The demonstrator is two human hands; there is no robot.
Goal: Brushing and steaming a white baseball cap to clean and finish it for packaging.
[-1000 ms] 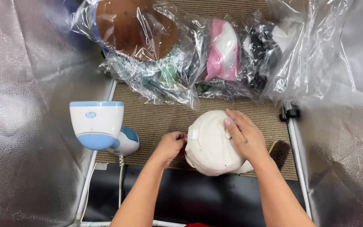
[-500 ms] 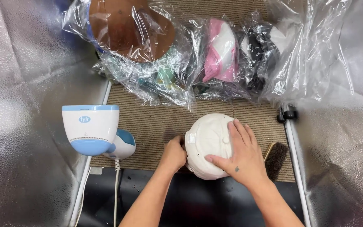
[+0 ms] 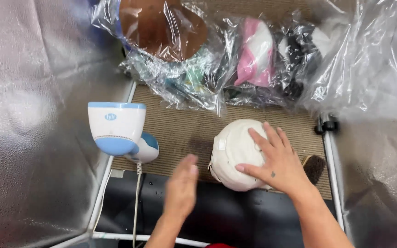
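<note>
A white cap (image 3: 231,149) lies crown-up on the brown ribbed board (image 3: 184,126). My right hand (image 3: 276,160) rests flat on its right side, fingers spread over the crown. My left hand (image 3: 181,188) hovers blurred to the left of the cap, away from it, fingers loosely together and holding nothing. A white and blue handheld steamer (image 3: 118,131) stands on the board's left edge, its cord (image 3: 136,202) trailing down.
Clear plastic bags (image 3: 217,59) holding a brown hat (image 3: 161,27), a pink and white cap (image 3: 253,53) and dark caps lie along the back. Silver foil walls (image 3: 28,115) enclose both sides. A dark brush (image 3: 314,167) sits right of the cap.
My left hand has let go of the cap's left edge and drawn back toward me. My right hand stays spread on the cap.
</note>
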